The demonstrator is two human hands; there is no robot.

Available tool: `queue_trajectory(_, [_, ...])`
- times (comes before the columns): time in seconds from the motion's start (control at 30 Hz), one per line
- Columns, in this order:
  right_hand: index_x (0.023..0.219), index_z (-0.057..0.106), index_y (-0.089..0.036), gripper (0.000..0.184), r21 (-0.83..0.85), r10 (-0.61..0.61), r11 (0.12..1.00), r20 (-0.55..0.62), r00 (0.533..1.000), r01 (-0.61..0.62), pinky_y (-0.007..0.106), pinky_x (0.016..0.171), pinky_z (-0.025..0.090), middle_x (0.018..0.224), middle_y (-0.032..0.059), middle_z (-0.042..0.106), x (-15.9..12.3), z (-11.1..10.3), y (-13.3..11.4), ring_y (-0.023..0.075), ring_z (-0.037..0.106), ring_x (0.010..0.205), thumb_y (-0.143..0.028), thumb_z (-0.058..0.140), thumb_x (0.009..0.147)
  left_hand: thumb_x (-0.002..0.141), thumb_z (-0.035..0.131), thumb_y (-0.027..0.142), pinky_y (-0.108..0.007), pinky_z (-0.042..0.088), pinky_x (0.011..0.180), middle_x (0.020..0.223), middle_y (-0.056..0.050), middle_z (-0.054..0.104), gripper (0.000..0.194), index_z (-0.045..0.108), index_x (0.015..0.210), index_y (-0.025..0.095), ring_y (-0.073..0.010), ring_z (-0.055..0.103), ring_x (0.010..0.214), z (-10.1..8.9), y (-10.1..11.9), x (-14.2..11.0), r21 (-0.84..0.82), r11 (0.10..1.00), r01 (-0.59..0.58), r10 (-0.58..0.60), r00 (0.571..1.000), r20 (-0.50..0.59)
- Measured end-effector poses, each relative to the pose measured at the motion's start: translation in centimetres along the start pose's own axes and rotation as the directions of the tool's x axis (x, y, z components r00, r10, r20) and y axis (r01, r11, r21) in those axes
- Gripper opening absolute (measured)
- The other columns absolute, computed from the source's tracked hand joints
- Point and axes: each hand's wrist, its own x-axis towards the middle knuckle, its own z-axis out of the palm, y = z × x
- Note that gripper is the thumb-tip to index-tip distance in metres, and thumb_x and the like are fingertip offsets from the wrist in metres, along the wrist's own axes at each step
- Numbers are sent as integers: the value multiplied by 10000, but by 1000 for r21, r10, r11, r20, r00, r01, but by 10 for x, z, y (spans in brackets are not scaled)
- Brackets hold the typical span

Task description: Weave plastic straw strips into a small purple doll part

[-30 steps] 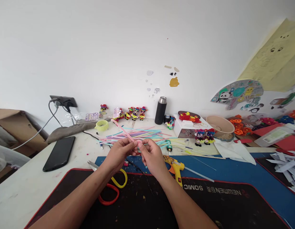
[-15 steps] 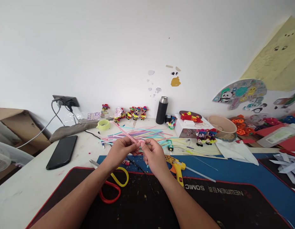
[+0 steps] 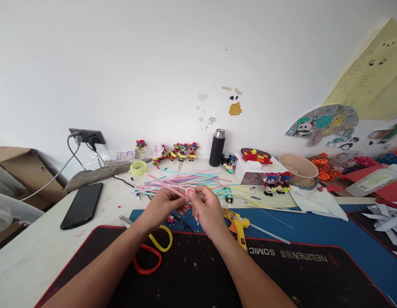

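Note:
Between my hands is a pink pipe cleaner (image 3: 168,186), its one end wound into a small flat coil (image 3: 189,192). My right hand (image 3: 206,209) pinches the coil between thumb and fingers. Close beside it, my left hand (image 3: 166,204) is closed on the straight length, which sticks out up and to the left. Behind the hands lies a loose heap of pastel pipe cleaners (image 3: 198,177). Below my left forearm are scissors with yellow and red handles (image 3: 161,239). A yellow glue gun (image 3: 239,229) lies just right of my right wrist.
A black phone (image 3: 82,205) lies at left, near a roll of tape (image 3: 138,167). Along the wall stand a black flask (image 3: 217,147) and several small figures (image 3: 183,152). At right are a white box (image 3: 249,173), a bowl (image 3: 299,166) and paper strips (image 3: 386,226).
The pink coil now faces up more plainly in my right fingers. The pipe cleaner's free length has swung lower. Both hands stay nearly in place.

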Motion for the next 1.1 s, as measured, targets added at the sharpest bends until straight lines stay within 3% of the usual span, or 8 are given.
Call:
queue_trajectory(0.27, [857,528,-232,365,-46,-5,999,25,1000,6,218,357,235,455,-117,445,0,-1,3,81,322,332,-559,686,894,733,870,407,-256,530,583,651,-40,719,258,772,742,169,-170,643,599,-12,6,-2,92,996,-12,11,1000,20])
queue_trajectory(0.67, [839,536,-242,307,-102,12,995,106,994,-1,217,376,239,502,-112,406,3,-6,9,89,330,367,-509,670,911,708,871,412,-252,526,581,652,-39,716,251,806,758,175,-180,630,615,-22,10,0,210,975,-74,85,995,-44])
queue_trajectory(0.9, [863,582,-242,223,-268,-5,962,172,985,52,239,433,185,542,-83,417,1,-8,10,106,314,423,-438,609,968,736,828,414,-265,535,613,668,-41,723,228,812,737,187,-191,632,632,-33,14,-2,297,952,-69,65,998,24])
queue_trajectory(1.1, [789,577,-241,192,-476,-62,868,179,982,142,257,480,214,537,-67,428,-3,-5,6,129,329,479,-322,613,959,804,756,371,-240,460,588,666,-21,706,194,802,718,204,-180,603,627,-37,19,-4,452,888,-79,41,995,93])
